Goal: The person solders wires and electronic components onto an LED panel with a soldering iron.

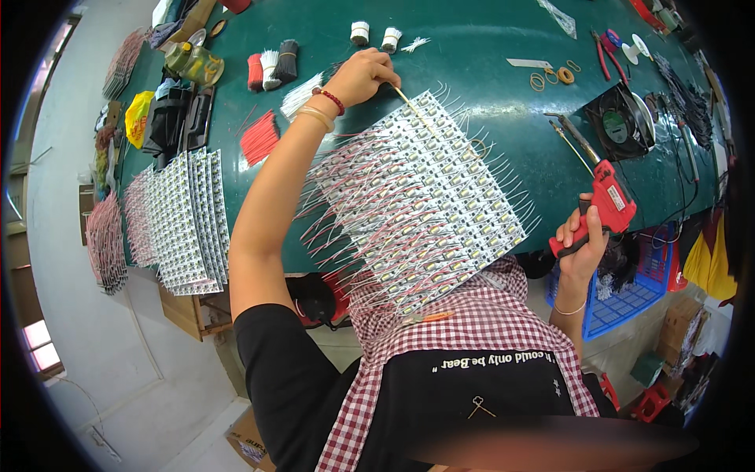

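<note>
A panel of white circuit boards (440,197) lies tilted at the table's front edge, partly over my lap. Rows of small parts cover it, with red and white wires along its left side and white wires along its right. My left hand (362,76) is above its far corner, fingers pinched on a thin tan stick (414,108) that slants down over the boards. To the right of the panel, my right hand (582,240) grips the handle of a red soldering gun (612,200). Its metal tip points up and away, apart from the boards.
Stacked wired panels (185,220) stand at the left. Red cut wires (259,138) and several wire bundles (287,61) lie beyond my left arm. A black fan (619,122), red pliers (604,57) and tape rolls occupy the right. A blue crate (621,307) is below the table.
</note>
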### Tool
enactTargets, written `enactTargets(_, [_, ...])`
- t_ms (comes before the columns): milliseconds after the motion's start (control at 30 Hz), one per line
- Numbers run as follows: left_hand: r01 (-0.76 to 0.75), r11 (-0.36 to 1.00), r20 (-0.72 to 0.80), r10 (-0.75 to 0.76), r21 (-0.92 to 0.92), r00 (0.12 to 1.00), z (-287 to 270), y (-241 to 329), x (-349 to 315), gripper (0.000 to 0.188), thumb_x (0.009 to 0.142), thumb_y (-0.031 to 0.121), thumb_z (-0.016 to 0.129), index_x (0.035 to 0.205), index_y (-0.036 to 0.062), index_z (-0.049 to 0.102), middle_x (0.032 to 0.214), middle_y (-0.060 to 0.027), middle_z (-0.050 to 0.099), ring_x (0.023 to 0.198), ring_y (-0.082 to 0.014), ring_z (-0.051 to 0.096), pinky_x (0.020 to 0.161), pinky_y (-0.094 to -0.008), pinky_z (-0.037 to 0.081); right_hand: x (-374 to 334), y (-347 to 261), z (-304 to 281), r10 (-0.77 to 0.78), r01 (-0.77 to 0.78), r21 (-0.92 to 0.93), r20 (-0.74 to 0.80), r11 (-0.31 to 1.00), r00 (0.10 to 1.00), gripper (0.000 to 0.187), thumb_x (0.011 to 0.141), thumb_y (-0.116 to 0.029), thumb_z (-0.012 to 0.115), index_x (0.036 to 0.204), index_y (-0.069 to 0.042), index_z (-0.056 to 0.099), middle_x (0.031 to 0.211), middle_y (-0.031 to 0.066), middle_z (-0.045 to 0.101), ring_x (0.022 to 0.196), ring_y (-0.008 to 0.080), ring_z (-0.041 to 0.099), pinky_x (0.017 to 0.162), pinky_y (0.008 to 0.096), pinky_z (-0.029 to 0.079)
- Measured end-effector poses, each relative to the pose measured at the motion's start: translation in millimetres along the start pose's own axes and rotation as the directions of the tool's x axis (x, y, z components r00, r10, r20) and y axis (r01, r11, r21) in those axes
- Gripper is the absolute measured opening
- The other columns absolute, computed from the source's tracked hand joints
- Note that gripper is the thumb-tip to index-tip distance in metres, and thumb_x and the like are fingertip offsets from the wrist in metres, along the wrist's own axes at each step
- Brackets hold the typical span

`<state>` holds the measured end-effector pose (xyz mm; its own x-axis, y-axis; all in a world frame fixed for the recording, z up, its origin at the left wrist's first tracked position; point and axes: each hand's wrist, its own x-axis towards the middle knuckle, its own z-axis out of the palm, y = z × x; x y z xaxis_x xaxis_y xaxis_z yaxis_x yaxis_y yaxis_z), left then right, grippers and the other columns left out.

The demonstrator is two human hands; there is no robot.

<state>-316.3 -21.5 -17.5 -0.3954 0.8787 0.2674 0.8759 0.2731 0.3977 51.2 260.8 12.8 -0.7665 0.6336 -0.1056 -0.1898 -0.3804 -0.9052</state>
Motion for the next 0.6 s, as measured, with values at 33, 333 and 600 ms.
enactTargets(33, [0.020, 1.000, 0.005, -0.020, -0.015, 1.000, 0, 1, 0, 0.020, 0.081, -0.002, 0.062, 0.086, 0.0119, 0.075, 0.085, -0.0040, 0.061, 0.088, -0.0244, 0.055, 0.080, -0.0334, 0.047, 0, 1, -1, 0.000, 0.000, 0.001, 0.002, 1.000, 1.000, 0.027, 0.098, -0.020, 0.054, 0.115, 0.001, 0.055, 0.065, 0.0043, 0.052, 0.042, 0.0101, 0.044, 0.046, 0.0257, 0.042])
enactTargets(333, [0.006, 0.998, 0.013, -0.005, -0.065, 1.000, 9, 3, 3, 0.019, 0.082, -0.002, 0.062, 0.087, 0.0117, 0.076, 0.085, -0.0031, 0.061, 0.088, -0.0237, 0.054, 0.080, -0.0327, 0.046, 0, 1, -1, -0.002, 0.002, -0.016, 0.002, 1.000, 1.000, 0.028, 0.098, -0.021, 0.055, 0.115, 0.001, 0.055, 0.065, 0.0040, 0.052, 0.042, 0.0098, 0.044, 0.046, 0.0259, 0.042])
enactTargets(600, [-0.011, 0.996, 0.014, 0.013, -0.090, 1.000, 16, 12, 4, 0.020, 0.081, 0.001, 0.063, 0.084, 0.0149, 0.078, 0.081, -0.0006, 0.060, 0.086, -0.0232, 0.051, 0.083, -0.0324, 0.045, 0, 2, -3, 0.001, -0.001, 0.003, 0.005, 1.000, 1.000, 0.028, 0.098, -0.021, 0.055, 0.116, 0.000, 0.054, 0.065, 0.0040, 0.053, 0.042, 0.0096, 0.044, 0.045, 0.0260, 0.042])
